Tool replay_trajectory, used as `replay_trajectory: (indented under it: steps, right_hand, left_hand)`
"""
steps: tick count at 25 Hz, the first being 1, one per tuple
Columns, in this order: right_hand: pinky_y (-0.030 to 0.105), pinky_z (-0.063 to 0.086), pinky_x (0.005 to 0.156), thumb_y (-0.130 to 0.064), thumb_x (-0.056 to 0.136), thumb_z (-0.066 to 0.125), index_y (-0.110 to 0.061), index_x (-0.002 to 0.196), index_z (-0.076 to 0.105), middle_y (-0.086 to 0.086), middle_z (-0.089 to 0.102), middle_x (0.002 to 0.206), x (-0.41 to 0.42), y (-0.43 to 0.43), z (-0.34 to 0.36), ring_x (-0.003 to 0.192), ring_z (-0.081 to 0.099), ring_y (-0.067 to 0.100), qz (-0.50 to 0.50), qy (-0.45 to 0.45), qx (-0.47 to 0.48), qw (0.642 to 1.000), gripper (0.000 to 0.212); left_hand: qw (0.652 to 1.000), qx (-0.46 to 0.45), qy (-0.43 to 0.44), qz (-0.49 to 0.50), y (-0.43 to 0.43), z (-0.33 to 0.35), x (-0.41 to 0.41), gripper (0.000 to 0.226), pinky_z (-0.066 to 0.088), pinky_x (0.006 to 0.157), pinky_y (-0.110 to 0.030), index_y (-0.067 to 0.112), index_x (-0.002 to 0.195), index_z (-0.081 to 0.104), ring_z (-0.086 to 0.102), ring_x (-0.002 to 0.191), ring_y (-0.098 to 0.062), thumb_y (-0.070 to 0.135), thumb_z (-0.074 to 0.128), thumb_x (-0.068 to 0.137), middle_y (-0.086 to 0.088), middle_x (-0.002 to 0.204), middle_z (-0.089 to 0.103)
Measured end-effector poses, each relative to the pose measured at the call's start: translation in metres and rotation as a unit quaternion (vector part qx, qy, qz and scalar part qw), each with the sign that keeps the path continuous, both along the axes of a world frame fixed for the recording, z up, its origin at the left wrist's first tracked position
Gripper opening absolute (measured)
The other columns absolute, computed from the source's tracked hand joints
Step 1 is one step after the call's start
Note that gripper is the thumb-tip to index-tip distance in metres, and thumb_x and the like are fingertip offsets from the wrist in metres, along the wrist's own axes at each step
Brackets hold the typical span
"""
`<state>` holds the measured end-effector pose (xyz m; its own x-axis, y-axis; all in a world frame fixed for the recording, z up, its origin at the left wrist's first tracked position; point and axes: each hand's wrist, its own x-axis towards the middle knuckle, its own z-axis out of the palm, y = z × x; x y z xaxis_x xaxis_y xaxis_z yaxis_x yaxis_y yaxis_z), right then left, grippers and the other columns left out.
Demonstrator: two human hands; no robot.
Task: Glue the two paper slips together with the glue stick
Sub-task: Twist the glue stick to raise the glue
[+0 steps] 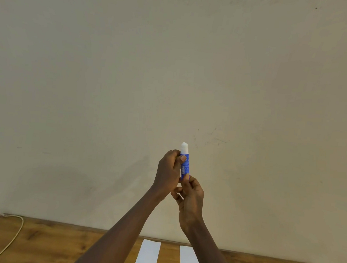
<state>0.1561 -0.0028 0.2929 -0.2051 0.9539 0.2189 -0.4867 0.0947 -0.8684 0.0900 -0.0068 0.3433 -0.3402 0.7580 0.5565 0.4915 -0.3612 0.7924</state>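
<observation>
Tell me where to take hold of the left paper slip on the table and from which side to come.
Take the left paper slip by its near short end, coming from the table's front edge. It lies flat, so a grip must slide under an edge; the right slip flanks one long side, and both forearms cross above.

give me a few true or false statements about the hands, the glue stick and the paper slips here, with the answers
1. Both hands hold the blue glue stick upright in the air. True.
2. The left hand grips the base. False: it holds the upper body; the right hand is at the base.
3. The two white paper slips lie apart on the brown wooden table. True.
4. A cap covers the stick's top. False: white glue shows.
5. A pale cable lies on the table's right. False: left.
</observation>
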Motion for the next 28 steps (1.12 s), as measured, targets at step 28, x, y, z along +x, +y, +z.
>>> replay_trajectory:
  steps: [28]
  right_hand:
    - [0.022,0.045,0.05,-0.032,0.092,0.041,-0.012,0.1,0.058,0.001,0.063,0.071,0.0057,-0.0031,0.0052,0.043,0.054,0.008,-0.012,0.02,-0.009,1.0,0.028]
  left_hand:
    - [1.0,0.011,0.015,0.004,-0.0018,0.0079,0.0036,0.018,0.038,0.053,-0.004,0.001,0.093,0.053,0.044,0.062,-0.007,0.01,0.038,0.094,-0.007,0.079,0.051]
